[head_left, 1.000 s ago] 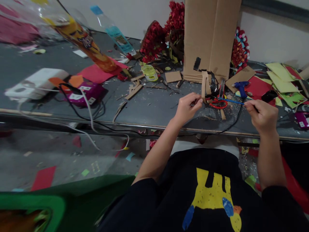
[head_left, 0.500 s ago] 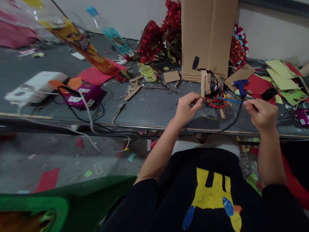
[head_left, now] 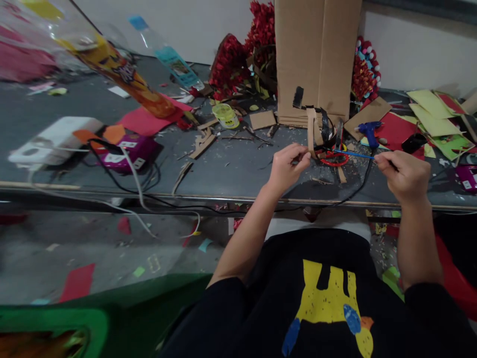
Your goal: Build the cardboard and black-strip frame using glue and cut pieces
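My left hand (head_left: 286, 166) is closed in a pinch on the edge of a small cardboard-and-black-tape piece (head_left: 318, 132) standing on the grey table (head_left: 231, 169). My right hand (head_left: 404, 174) is closed around the end of a thin blue stick (head_left: 352, 154) that points left toward that piece. Red-handled scissors (head_left: 335, 159) lie on the table between my hands. A black cable (head_left: 357, 191) runs under the stick toward the table edge.
A tall cardboard sheet (head_left: 316, 59) stands behind the piece, with red paper flowers (head_left: 233, 64) to its left. A blue glue gun (head_left: 368, 132) and coloured papers (head_left: 436, 117) lie right. A tape roll (head_left: 225, 113), purple packet (head_left: 130, 149), white box (head_left: 55, 139) and cables lie left.
Both hands keep their grips and barely move. The camera view has drifted slightly, so the table contents sit a little further left and up in the picture.
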`<move>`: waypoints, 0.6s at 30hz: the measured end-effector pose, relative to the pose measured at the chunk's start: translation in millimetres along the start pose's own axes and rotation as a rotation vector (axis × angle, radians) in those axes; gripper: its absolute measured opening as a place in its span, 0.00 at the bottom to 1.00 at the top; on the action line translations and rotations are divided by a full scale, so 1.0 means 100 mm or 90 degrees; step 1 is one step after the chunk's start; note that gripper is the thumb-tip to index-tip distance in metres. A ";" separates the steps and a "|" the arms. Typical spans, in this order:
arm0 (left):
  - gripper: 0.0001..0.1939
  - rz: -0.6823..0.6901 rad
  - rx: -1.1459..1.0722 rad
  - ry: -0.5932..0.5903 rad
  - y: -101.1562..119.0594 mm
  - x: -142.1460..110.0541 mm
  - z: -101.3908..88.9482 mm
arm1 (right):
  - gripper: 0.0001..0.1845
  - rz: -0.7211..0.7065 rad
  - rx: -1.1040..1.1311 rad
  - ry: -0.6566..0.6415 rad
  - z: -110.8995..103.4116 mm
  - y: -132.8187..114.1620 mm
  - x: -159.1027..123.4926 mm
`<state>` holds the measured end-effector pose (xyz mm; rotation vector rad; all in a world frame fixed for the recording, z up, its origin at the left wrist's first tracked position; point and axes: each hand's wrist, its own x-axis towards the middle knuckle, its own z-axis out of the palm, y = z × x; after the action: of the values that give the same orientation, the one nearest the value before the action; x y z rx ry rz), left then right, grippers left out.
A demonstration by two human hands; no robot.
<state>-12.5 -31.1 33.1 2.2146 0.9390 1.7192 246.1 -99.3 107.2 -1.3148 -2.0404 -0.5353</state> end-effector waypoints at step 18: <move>0.11 -0.001 0.012 -0.002 0.01 0.02 0.01 | 0.16 -0.014 -0.039 0.021 0.00 -0.01 -0.01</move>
<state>-11.1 -30.7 35.3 2.2272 0.9612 1.7117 245.1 -100.5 107.1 -1.3129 -2.0279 -0.6303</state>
